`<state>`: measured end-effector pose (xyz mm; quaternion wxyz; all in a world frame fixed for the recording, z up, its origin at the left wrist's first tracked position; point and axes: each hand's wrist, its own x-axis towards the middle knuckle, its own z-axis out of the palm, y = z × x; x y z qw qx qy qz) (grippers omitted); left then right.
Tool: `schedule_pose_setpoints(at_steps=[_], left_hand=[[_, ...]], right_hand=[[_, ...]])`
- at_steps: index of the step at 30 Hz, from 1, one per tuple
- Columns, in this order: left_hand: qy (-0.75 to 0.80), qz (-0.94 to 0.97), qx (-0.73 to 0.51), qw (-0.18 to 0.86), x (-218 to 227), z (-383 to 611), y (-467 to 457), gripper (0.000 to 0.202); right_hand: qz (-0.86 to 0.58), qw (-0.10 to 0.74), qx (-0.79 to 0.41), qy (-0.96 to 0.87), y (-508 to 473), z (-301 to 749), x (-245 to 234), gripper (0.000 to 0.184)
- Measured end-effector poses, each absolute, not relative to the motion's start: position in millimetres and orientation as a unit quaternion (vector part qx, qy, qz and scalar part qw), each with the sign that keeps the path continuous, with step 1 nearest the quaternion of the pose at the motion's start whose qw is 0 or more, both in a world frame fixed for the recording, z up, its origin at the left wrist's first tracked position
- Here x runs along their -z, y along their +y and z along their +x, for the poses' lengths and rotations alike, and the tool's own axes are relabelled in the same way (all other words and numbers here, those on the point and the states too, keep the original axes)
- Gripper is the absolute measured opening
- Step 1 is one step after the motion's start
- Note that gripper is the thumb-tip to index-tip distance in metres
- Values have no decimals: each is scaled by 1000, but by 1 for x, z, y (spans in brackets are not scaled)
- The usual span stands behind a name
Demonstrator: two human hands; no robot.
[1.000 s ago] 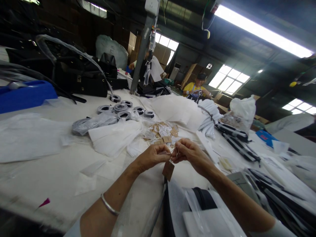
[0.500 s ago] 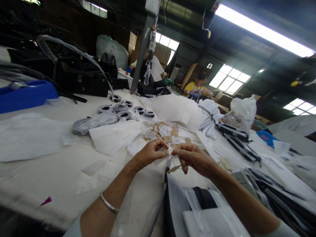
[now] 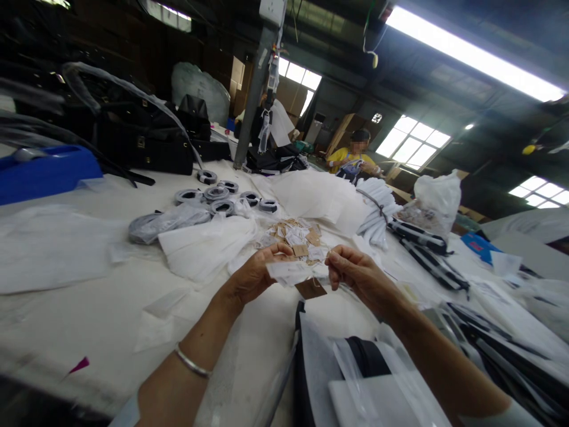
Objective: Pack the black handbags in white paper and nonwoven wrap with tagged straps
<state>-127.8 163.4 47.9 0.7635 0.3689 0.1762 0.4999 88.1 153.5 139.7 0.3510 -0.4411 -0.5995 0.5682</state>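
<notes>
"What did the left hand (image 3: pixel 255 276) hold above the table (image 3: pixel 115 320)?"

"A white slip (image 3: pixel 287 273), its grip closed on one end. The slip covered most of the thumb, and any print on it was too faint to read."

"And the right hand (image 3: pixel 355 276)?"

"It was pinched at thumb and forefinger, its grip apparently closed on a string (image 3: pixel 316 281). The strand was too thin and blurred to follow all the way to the fingertips."

"Where was the brown tag (image 3: pixel 311 289)?"

"Tilted in the air between the two hands, just below the slip, whose edge overlapped it. Beyond the fingers, a pile (image 3: pixel 291 231) of brown and white tags lay on the table, its near side partly blocked by the left fingers."

"What was cut off?"

"Both forearms, at the lower edge, the left one wearing a bangle (image 3: pixel 192 362). A black item (image 3: pixel 301 373), partly covered by a white sheet (image 3: pixel 316 350), also ran out of view there, so its full shape could not be told."

"Anyone else?"

"A person in yellow (image 3: pixel 338 158) sat in the background, holding something indistinct. Another person stood mostly hidden behind a pole (image 3: pixel 254 101)."
</notes>
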Motion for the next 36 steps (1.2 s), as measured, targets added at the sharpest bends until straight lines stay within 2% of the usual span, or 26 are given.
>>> schedule_pose_setpoints(at_steps=[5, 9, 12, 14, 17, 20, 23, 27, 29, 32, 36], left_hand=[[179, 329, -542, 752, -49, -132, 167, 30], [223, 394, -599, 660, -48, -125, 168, 23], [215, 477, -572, 632, -49, -121, 165, 26], [208, 524, -524, 638, -50, -118, 161, 29], [207, 569, -478, 637, -50, -113, 156, 26], [205, 586, -465, 632, -50, -112, 154, 21], [195, 596, -444, 640, -50, -111, 154, 19], [205, 605, -402, 656, -47, -108, 154, 17], [216, 587, -413, 662, -45, -105, 155, 17], [257, 511, -495, 654, -42, -104, 160, 20], [262, 429, -597, 625, -45, -111, 165, 27]], right_hand=[[-452, 345, -501, -652, 157, 101, -138, 33], [-480, 316, -389, -720, 153, 95, -137, 33], [-497, 325, -279, -755, 150, 84, -135, 32], [-494, 324, -252, -767, 148, 77, -132, 32], [-467, 335, -273, -771, 145, 67, -125, 31], [-457, 352, -374, -726, 145, 61, -120, 35], [-463, 398, -488, -624, 147, 58, -122, 30], [-431, 471, -549, -540, 149, 56, -133, 29], [-418, 478, -542, -550, 148, 55, -137, 27], [-450, 428, -505, -599, 142, 54, -137, 28], [-457, 397, -399, -689, 138, 53, -132, 26]])
